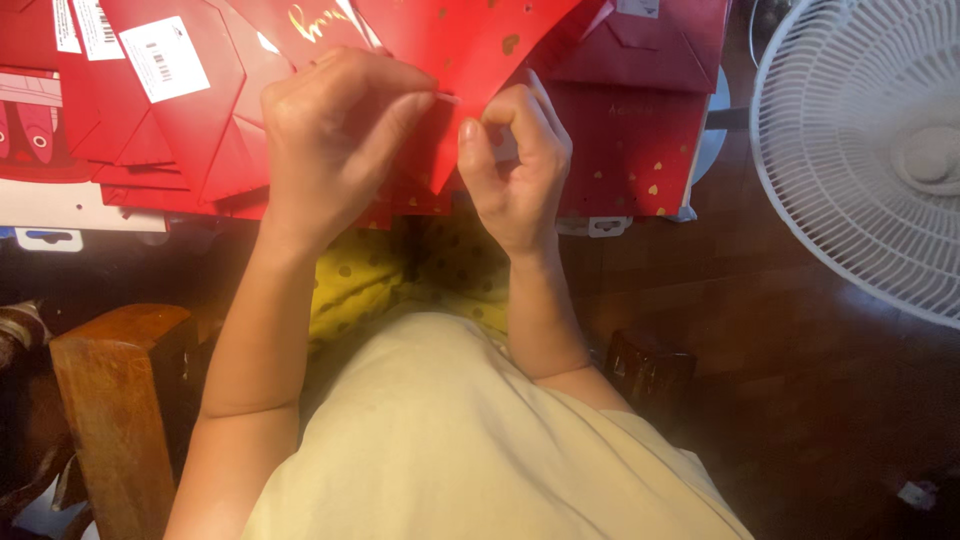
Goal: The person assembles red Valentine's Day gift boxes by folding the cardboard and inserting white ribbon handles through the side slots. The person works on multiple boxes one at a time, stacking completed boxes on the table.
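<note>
My left hand (335, 130) and my right hand (515, 160) are raised close together in front of me. Both pinch the lower point of a red paper piece with small gold hearts (465, 45), which hangs down from the top of the view. A thin pale strip shows between the left fingertips and the right thumb; what it is cannot be made out. Behind the hands lie more folded red paper pieces (200, 120), some with white stickers.
A white fan grille (860, 160) stands at the right. A flat red packet with gold hearts (630, 150) lies behind my right hand. A wooden chair arm (110, 390) is at lower left, above a dark wooden floor (800, 380).
</note>
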Demonstrator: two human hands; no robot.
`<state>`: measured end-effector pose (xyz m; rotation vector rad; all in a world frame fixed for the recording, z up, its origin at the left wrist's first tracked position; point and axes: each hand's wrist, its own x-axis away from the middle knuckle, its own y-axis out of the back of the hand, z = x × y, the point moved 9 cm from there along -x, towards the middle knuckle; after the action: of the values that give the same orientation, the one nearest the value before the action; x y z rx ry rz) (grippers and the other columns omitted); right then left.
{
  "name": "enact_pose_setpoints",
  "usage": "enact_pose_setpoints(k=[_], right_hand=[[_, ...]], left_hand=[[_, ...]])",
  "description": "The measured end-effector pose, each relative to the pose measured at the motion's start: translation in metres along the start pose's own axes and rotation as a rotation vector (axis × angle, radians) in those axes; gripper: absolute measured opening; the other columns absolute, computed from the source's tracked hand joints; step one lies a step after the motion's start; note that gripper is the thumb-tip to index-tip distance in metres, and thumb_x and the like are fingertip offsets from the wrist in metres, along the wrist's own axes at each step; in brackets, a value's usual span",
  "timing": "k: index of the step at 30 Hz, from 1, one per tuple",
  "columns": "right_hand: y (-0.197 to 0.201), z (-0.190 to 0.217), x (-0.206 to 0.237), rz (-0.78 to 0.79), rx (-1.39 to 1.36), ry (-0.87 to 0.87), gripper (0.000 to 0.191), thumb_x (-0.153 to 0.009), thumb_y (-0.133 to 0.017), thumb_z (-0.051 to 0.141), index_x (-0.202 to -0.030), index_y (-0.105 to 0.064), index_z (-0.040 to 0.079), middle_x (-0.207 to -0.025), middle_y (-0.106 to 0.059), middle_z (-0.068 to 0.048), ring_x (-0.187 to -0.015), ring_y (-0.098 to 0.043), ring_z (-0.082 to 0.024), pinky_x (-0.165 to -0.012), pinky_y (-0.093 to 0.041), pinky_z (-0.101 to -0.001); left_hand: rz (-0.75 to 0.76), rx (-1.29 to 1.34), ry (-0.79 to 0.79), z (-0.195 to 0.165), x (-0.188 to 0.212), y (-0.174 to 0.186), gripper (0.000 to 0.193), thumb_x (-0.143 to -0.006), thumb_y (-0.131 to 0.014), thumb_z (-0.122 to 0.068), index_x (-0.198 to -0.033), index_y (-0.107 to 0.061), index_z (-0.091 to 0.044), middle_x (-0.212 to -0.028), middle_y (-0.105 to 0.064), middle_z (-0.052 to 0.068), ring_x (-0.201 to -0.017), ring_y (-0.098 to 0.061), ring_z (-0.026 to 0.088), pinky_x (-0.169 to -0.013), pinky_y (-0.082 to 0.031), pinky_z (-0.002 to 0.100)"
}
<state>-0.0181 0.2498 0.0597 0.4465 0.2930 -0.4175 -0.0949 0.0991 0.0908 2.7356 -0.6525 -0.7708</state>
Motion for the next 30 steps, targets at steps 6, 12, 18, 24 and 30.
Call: enact_pose_setpoints(k=[6,12,18,24,30], right_hand=[[0.001,-0.006,0.002,0.024,-0.007,0.005,0.019,-0.099,-0.067,0.01,-0.091,-0.052,0.003,-0.087,-0.052,-0.008,-0.077,-0.051,-0.018,-0.069,-0.044,-0.0297],[0.002,0.005,0.003,-0.013,0.107,0.072,0.014,-0.099,-0.068,0.011,-0.095,-0.057,0.003,-0.101,-0.053,-0.01,-0.087,-0.053,-0.02,-0.077,-0.046,-0.0295],[0.007,0.007,0.001,-0.037,0.037,0.099,0.011,-0.106,-0.059,0.01,-0.112,-0.065,0.003,-0.122,-0.059,-0.012,-0.106,-0.058,-0.022,-0.093,-0.049,-0.0295],[-0.001,-0.016,0.004,0.011,0.015,-0.088,0.022,-0.101,-0.069,0.009,-0.121,-0.061,0.003,-0.11,-0.064,-0.006,-0.09,-0.062,-0.017,-0.087,-0.052,-0.028],[-0.001,-0.012,0.003,0.013,0.18,-0.022,0.013,-0.094,-0.074,0.003,-0.1,-0.063,0.004,-0.089,-0.06,-0.006,-0.085,-0.056,-0.024,-0.083,-0.047,-0.0317]], left_hand=[[-0.158,0.906,0.488,0.042,0.009,-0.016,0.007,-0.098,-0.065,-0.009,-0.102,-0.061,-0.005,-0.102,-0.072,0.007,-0.097,-0.072,0.012,-0.092,-0.068,0.033],[0.085,0.145,-0.02,-0.007,0.0,-0.011,0.027,-0.092,-0.081,-0.003,-0.113,-0.067,0.007,-0.112,-0.067,0.018,-0.106,-0.063,0.026,-0.09,-0.062,0.033],[-0.016,0.205,0.196,0.035,0.008,-0.017,0.005,-0.109,-0.073,0.001,-0.114,-0.072,0.0,-0.105,-0.077,0.007,-0.098,-0.075,0.013,-0.09,-0.061,0.027],[-0.056,0.378,0.259,0.061,0.021,-0.022,0.002,-0.112,-0.067,0.002,-0.113,-0.069,0.003,-0.107,-0.075,0.007,-0.095,-0.071,0.01,-0.088,-0.058,0.025],[-0.114,0.418,0.302,0.071,0.022,-0.016,0.003,-0.114,-0.066,0.001,-0.117,-0.065,0.002,-0.109,-0.068,0.006,-0.094,-0.067,0.01,-0.085,-0.056,0.024]])
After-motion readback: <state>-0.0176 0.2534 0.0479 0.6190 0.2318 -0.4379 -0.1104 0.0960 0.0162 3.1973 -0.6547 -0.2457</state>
